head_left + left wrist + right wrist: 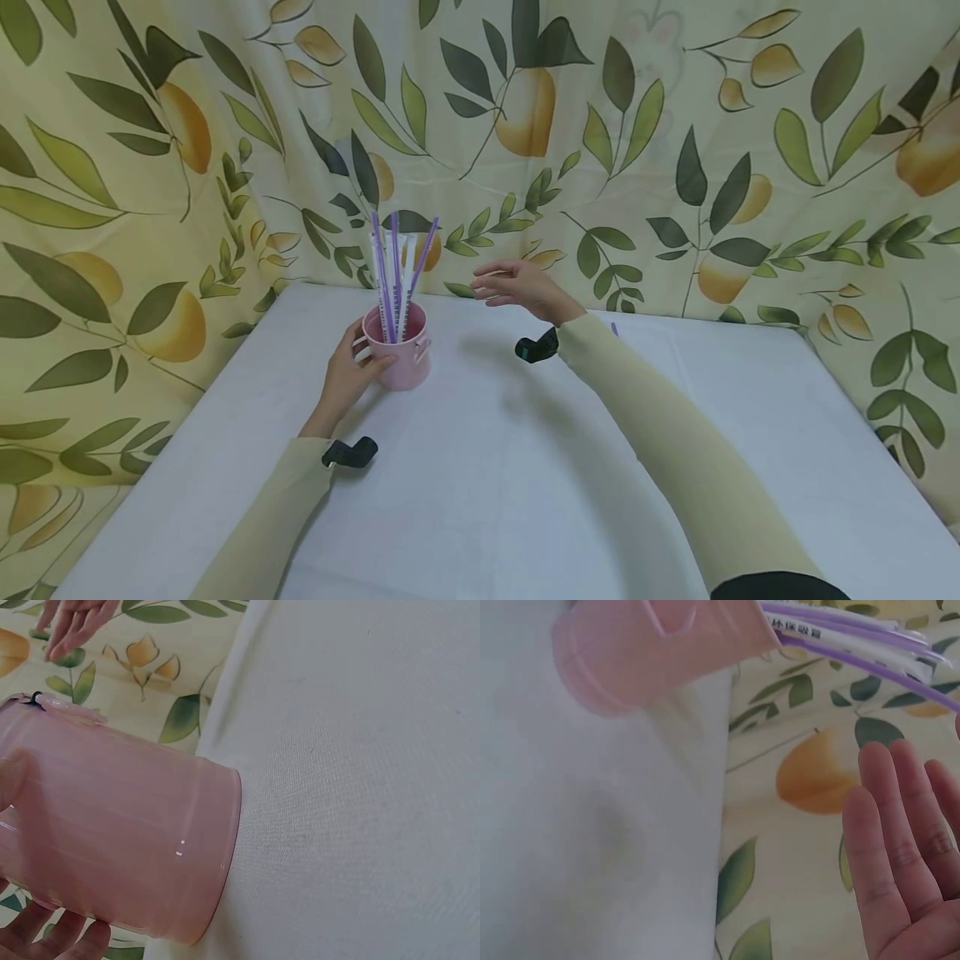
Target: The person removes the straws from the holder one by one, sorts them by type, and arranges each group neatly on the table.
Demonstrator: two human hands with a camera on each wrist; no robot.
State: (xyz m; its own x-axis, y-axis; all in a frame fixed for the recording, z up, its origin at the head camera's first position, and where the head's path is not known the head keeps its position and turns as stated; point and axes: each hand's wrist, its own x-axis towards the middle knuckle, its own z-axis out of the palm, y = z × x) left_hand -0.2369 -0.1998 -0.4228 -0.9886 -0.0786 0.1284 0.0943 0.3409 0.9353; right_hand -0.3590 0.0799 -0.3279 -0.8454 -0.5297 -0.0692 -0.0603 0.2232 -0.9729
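Observation:
A pink cup [406, 367] with small side handles stands upright near the back left of the white table, also large in the left wrist view. Several purple straws [417, 262] lean out of it, some in white printed wrappers [795, 628]. My left hand [349, 371] grips the cup from its left side, thumb across the front and fingers around the other side. To the cup's right, my right hand [525, 287] hovers above the table with fingers extended and nothing in them. The right wrist view shows those fingers [904, 840] apart from the straws.
The white table [480, 500] ends at a fruit-and-leaf patterned curtain [465, 100]. A small purple tip [614, 328] shows behind my right forearm, near the back edge. Each wrist carries a black camera [537, 346].

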